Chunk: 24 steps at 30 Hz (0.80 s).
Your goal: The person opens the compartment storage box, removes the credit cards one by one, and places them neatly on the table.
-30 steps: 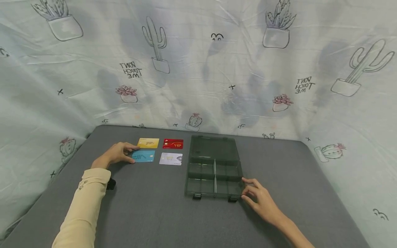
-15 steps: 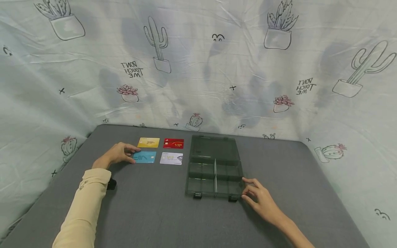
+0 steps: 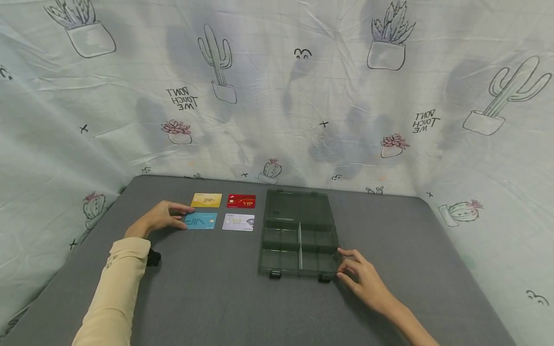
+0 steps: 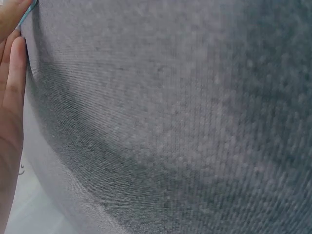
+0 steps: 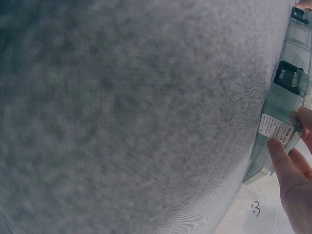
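Observation:
In the head view, my left hand (image 3: 161, 217) is at the left edge of a blue card (image 3: 201, 221) lying on the grey table, thumb and forefinger pinching it near its left corners. In the left wrist view only a sliver of the card (image 4: 25, 14) shows by the fingers. Yellow (image 3: 206, 200), red (image 3: 241, 201) and white (image 3: 238, 222) cards lie close by, making a two-by-two layout. My right hand (image 3: 363, 281) rests bent fingertips against the right side of a dark translucent compartment box (image 3: 300, 252), without wrapping round it.
The box lid (image 3: 298, 206) is folded back flat toward the wall. Two black latches (image 3: 275, 274) face the near edge. A white label (image 5: 276, 127) sits on the box's side. A cactus-print cloth (image 3: 277, 96) hangs behind and beside the table.
The blue card has shifted slightly right and toward me, away from the yellow card, with my left hand at its edge. My right hand and the box have stayed put.

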Tool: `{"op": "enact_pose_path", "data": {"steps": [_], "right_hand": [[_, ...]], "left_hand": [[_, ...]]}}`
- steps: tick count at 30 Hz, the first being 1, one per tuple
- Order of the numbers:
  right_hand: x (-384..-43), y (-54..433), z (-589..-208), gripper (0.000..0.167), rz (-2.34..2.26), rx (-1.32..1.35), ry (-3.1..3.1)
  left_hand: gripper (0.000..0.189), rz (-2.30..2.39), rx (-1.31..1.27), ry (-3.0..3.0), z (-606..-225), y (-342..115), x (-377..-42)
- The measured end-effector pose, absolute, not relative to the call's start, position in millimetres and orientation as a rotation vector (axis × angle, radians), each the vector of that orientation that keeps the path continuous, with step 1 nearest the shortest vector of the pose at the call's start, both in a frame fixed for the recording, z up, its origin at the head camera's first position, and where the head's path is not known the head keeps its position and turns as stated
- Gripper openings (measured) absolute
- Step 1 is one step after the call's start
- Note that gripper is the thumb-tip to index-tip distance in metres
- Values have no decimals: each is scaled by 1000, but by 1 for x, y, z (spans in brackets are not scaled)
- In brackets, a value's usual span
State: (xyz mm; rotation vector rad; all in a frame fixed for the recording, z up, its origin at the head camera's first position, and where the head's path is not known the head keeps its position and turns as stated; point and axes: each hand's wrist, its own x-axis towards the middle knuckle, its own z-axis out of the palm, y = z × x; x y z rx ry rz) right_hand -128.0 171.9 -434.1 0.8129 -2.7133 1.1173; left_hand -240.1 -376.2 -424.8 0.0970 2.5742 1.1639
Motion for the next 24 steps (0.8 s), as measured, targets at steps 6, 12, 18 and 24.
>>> {"op": "enact_pose_path", "data": {"steps": [6,12,18,24], "right_hand": [[-129,172,-434,21,1121,819,-2713],[-126,171,-435,21,1120,838,-2682],[-128,171,-437,18,1086,856,-2683],[-144,184,-422,50,1105,917,-2815]], "left_hand": [[58,1205,98,2548,-427,-378,-238],[56,1166,156,2590,-428,-380,-234],[55,1116,212,2693,-418,-382,-233],[58,997,376,2833,-405,-374,-227]]}}
